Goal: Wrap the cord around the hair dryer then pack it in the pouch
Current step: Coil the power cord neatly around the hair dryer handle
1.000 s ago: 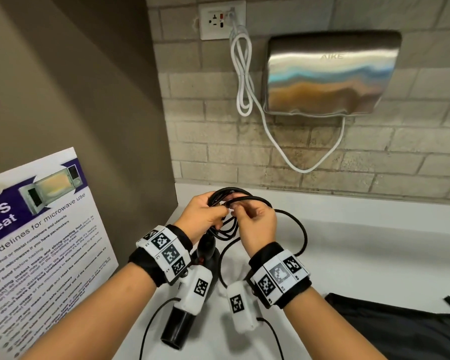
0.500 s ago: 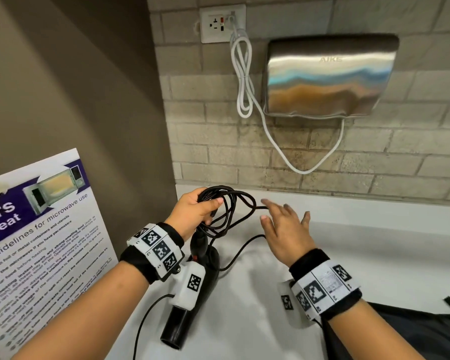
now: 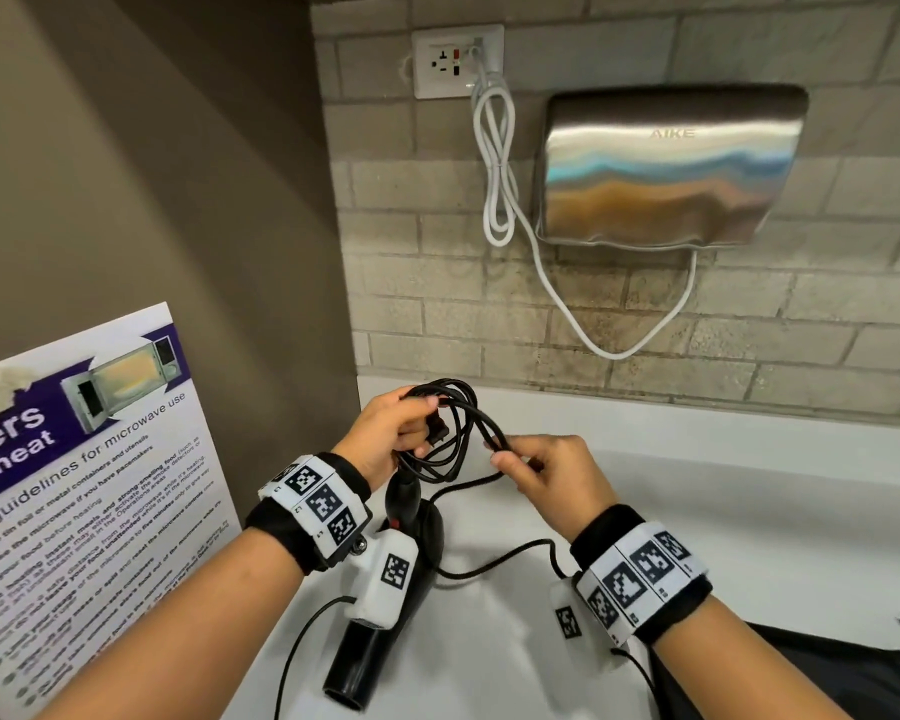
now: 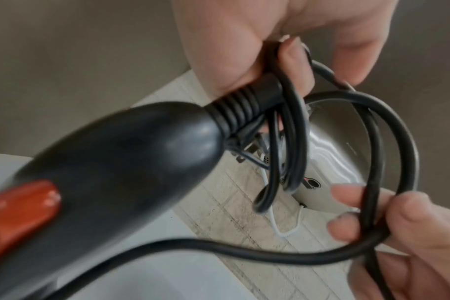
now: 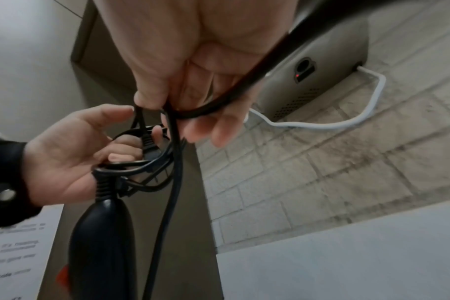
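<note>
A black hair dryer (image 3: 380, 610) with a red switch (image 4: 21, 211) hangs nozzle-down over the white counter (image 3: 749, 511). My left hand (image 3: 391, 433) grips the coiled loops of its black cord (image 3: 453, 433) at the handle's end, the plug (image 3: 437, 428) among them. Just to the right, my right hand (image 3: 546, 475) pinches a strand of the cord (image 5: 172, 121) between thumb and fingers. A loose length trails down over the counter (image 3: 489, 563). The black pouch (image 3: 801, 678) lies at the lower right, partly behind my right forearm.
A steel hand dryer (image 3: 666, 163) hangs on the brick wall, its white cable (image 3: 500, 163) plugged into a socket (image 3: 458, 59). A microwave-use poster (image 3: 84, 485) leans at the left beside a brown wall panel (image 3: 178, 200).
My right hand, spread flat and off the cord half a second ago, has moved back left and pinched a strand beside the coil. My left hand keeps holding the loops.
</note>
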